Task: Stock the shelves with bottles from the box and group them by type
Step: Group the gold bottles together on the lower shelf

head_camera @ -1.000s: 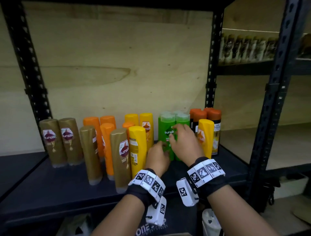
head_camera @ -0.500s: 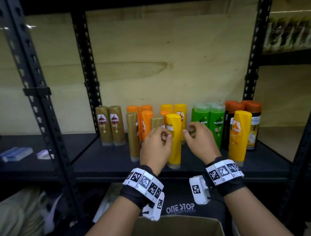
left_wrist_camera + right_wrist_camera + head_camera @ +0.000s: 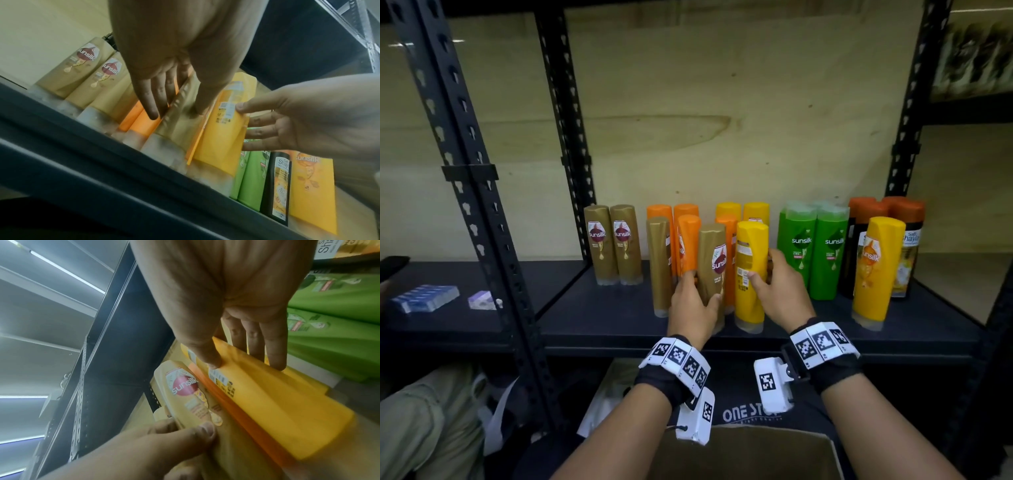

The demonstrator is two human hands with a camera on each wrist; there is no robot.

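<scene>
On the dark shelf (image 3: 619, 318) stand bottles in colour groups. My left hand (image 3: 697, 298) grips a gold Sunsilk bottle (image 3: 712, 267) in the front row, thumb on its right side and fingers on its left; the left wrist view shows the same gold bottle (image 3: 180, 123). My right hand (image 3: 763, 274) pinches the yellow bottle (image 3: 751, 260) next to it, thumb on the label side of that yellow bottle (image 3: 277, 402) and fingers behind. Both bottles stand upright on the shelf. An orange bottle (image 3: 236, 410) stands just behind them.
Two gold bottles (image 3: 613, 243) stand at the back left, orange ones (image 3: 688, 236) beside them, green ones (image 3: 815, 250) to the right, then dark orange-capped bottles (image 3: 907, 240) and a yellow bottle (image 3: 876, 267). A cardboard box (image 3: 739, 455) sits below. Black uprights (image 3: 479, 205) frame the bay.
Both hands left the green bottles and moved left. They now hold the gold and yellow bottles lower down, where half a second ago they hovered near the tops.
</scene>
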